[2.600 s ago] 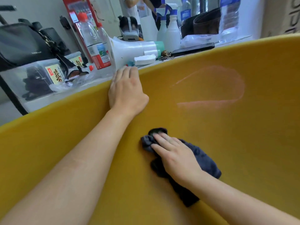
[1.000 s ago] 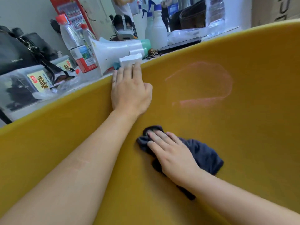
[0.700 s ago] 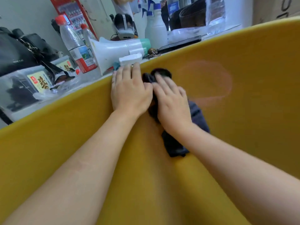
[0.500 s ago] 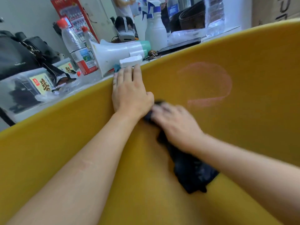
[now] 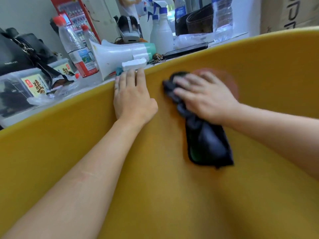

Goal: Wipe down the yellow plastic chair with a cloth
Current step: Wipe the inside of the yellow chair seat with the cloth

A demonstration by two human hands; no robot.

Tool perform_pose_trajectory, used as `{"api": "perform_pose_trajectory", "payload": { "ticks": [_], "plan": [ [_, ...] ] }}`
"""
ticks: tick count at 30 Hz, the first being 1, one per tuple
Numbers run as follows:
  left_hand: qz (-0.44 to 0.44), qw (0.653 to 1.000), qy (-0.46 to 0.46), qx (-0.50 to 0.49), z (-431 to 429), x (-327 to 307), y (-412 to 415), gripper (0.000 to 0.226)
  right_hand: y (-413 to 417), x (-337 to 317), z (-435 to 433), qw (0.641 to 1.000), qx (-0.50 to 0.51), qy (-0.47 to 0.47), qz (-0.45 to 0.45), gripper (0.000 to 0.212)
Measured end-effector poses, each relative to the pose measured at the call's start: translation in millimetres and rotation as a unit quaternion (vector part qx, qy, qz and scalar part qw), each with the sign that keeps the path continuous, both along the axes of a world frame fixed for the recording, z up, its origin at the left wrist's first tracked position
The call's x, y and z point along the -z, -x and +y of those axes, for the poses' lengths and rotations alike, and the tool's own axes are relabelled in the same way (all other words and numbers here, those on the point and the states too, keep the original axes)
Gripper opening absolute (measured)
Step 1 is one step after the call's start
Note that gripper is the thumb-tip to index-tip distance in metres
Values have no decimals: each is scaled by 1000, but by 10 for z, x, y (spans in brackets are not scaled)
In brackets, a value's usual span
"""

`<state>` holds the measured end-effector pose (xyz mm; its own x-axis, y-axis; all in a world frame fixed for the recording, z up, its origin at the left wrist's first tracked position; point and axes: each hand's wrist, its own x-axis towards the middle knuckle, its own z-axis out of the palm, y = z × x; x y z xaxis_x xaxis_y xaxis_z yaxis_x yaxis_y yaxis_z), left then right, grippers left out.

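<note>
The yellow plastic chair [image 5: 259, 69] fills most of the head view, its curved inner surface sweeping from the lower left up to a rim that runs just beside the cluttered table [image 5: 82, 87] behind it. The left hand [image 5: 133, 99] lies flat against the plastic with its fingers hooked over the rim, bracing the chair; it grasps nothing else. The right hand [image 5: 205, 95] presses a dark blue cloth [image 5: 205, 142] against the surface just below the rim, fingers spread over the bunched upper end, so its grip is a loose flat hold on the cloth while the rest of the fabric trails down the chair. The hand and cloth are blurred, which suggests a stroke in progress. A faint reddish mark [image 5: 231, 81] shows on the plastic partly under and beside the right hand; whether it is dirt or a stain in the plastic cannot be told. Judging by this, the wiping is under way on the upper middle band, while the wide stretch to the right, the lower part and the rim itself look yet to be covered. Behind the rim stand a white megaphone [image 5: 117, 57], water bottles and spray bottles.
</note>
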<state>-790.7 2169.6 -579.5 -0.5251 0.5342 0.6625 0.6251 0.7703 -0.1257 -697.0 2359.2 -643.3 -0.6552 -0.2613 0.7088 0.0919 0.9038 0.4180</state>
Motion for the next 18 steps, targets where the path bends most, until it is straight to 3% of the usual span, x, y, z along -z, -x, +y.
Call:
{"api": "perform_pose_trajectory", "payload": {
  "ticks": [3,5,7,8,10,11,13,15,17,18],
  "plan": [
    [-2,1000,-2,-5,21,6,1,81,117,32,-272,972,87,194,99,47],
    [-7,1000,-9,-10,23,-3,-8,82,49,536,-712,962,87,255,48,62],
    [-18,1000,-3,-10,-1,-1,-5,83,-174,942,-1024,975,50,207,-66,79],
    [-19,1000,-3,-5,-10,7,-7,83,-262,1008,-1003,980,28,165,-110,77],
    [-13,1000,-13,3,-27,22,-30,82,-261,786,-660,990,-7,55,-127,60],
    [-9,1000,-16,5,-30,19,-38,82,-205,576,-436,996,0,23,-88,52],
    [-9,1000,-4,3,-22,16,-35,82,-111,23,47,995,78,62,20,47],
    [-10,1000,4,-4,-5,14,-21,82,-93,-240,187,972,128,171,95,53],
    [-23,1000,-10,-14,39,-10,-52,83,-105,48,-68,968,120,198,93,57],
    [-32,999,-15,-10,97,-20,-81,84,-137,348,-264,978,87,184,50,56]
  ]
}}
